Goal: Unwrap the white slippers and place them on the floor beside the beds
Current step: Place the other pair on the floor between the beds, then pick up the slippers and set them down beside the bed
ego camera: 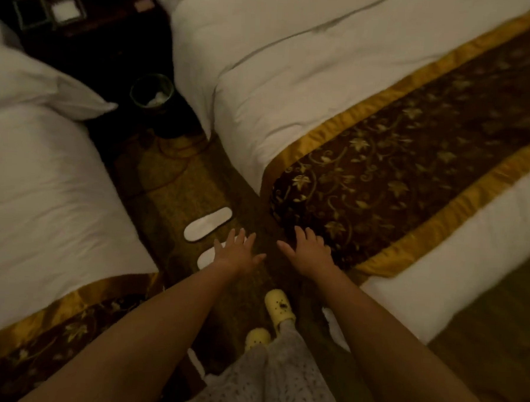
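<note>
Two flat white slippers lie on the patterned carpet in the aisle between two beds. The farther slipper (208,224) is fully visible. The nearer slipper (206,257) is partly covered by my left hand (236,251). Both hands are stretched out over the floor, palms down and fingers spread, holding nothing. My right hand (308,249) hovers near the corner of the right bed (293,110), apart from the slippers. No wrapper shows in either hand.
The left bed (44,174) and the right bed carry brown and gold runners (396,183). A dark waste bin (152,91) with white paper stands at the aisle's far end below a nightstand (83,16). My feet in yellow clogs (278,304) stand in the aisle.
</note>
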`<action>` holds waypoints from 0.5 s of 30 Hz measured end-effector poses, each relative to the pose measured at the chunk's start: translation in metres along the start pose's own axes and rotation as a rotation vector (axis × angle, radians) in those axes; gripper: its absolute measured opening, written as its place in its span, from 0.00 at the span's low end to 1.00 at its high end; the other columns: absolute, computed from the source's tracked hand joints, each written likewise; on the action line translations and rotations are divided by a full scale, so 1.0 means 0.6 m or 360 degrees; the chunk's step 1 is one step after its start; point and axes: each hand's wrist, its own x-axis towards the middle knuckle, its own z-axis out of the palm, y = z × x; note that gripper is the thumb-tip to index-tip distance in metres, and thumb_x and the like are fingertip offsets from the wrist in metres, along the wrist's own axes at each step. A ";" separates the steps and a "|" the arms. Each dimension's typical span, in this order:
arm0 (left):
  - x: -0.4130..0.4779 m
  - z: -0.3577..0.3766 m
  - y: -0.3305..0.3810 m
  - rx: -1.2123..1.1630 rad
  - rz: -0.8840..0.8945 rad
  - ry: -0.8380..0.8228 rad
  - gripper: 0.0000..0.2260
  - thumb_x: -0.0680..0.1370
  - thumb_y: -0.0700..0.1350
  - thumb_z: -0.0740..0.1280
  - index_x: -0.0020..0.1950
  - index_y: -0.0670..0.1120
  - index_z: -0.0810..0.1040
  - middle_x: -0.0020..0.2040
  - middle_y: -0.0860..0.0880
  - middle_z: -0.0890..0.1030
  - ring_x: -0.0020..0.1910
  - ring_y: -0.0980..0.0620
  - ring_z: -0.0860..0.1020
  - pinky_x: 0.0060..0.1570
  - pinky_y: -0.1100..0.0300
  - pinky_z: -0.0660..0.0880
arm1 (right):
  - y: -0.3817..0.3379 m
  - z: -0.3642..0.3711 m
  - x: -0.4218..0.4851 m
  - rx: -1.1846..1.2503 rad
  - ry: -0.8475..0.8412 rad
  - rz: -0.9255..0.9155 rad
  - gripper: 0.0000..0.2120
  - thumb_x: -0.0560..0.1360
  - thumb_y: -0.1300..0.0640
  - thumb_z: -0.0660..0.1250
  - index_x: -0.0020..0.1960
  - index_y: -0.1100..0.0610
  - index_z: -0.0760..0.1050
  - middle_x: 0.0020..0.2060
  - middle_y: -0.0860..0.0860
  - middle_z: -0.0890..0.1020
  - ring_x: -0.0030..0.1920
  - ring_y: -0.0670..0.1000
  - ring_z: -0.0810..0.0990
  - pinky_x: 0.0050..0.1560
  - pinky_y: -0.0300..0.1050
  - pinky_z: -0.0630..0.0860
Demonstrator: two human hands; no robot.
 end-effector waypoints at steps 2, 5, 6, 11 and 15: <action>-0.023 -0.006 0.039 0.0100 0.0128 -0.0019 0.30 0.79 0.62 0.50 0.77 0.52 0.46 0.79 0.47 0.44 0.77 0.45 0.42 0.72 0.37 0.46 | 0.030 -0.005 -0.053 0.0052 0.0055 0.0102 0.35 0.75 0.33 0.48 0.76 0.52 0.48 0.76 0.57 0.53 0.74 0.62 0.54 0.72 0.61 0.54; -0.061 -0.001 0.101 0.0287 0.0294 -0.0072 0.30 0.79 0.62 0.49 0.77 0.52 0.46 0.79 0.47 0.45 0.77 0.45 0.42 0.73 0.38 0.47 | 0.085 -0.008 -0.142 0.0190 0.0128 0.0242 0.35 0.75 0.34 0.49 0.76 0.52 0.49 0.76 0.57 0.53 0.74 0.62 0.54 0.72 0.61 0.56; -0.072 0.003 0.124 0.0333 0.0349 -0.0093 0.30 0.79 0.62 0.49 0.77 0.52 0.46 0.79 0.47 0.45 0.77 0.45 0.42 0.73 0.38 0.47 | 0.109 -0.007 -0.171 0.0241 0.0167 0.0285 0.35 0.76 0.34 0.49 0.75 0.52 0.49 0.76 0.57 0.55 0.73 0.62 0.56 0.71 0.61 0.58; -0.116 0.015 0.262 0.0517 0.0597 -0.0114 0.29 0.80 0.60 0.49 0.77 0.50 0.47 0.79 0.46 0.47 0.77 0.44 0.44 0.73 0.38 0.47 | 0.235 -0.009 -0.289 0.0459 0.0399 0.0506 0.34 0.77 0.36 0.51 0.75 0.55 0.52 0.74 0.57 0.60 0.70 0.62 0.62 0.68 0.59 0.62; -0.150 0.044 0.392 0.0672 0.0814 -0.0048 0.30 0.79 0.61 0.50 0.77 0.51 0.48 0.79 0.46 0.49 0.77 0.43 0.45 0.73 0.37 0.47 | 0.334 0.000 -0.374 0.0520 0.0440 0.0749 0.35 0.76 0.34 0.49 0.75 0.53 0.51 0.74 0.57 0.59 0.72 0.63 0.60 0.69 0.61 0.61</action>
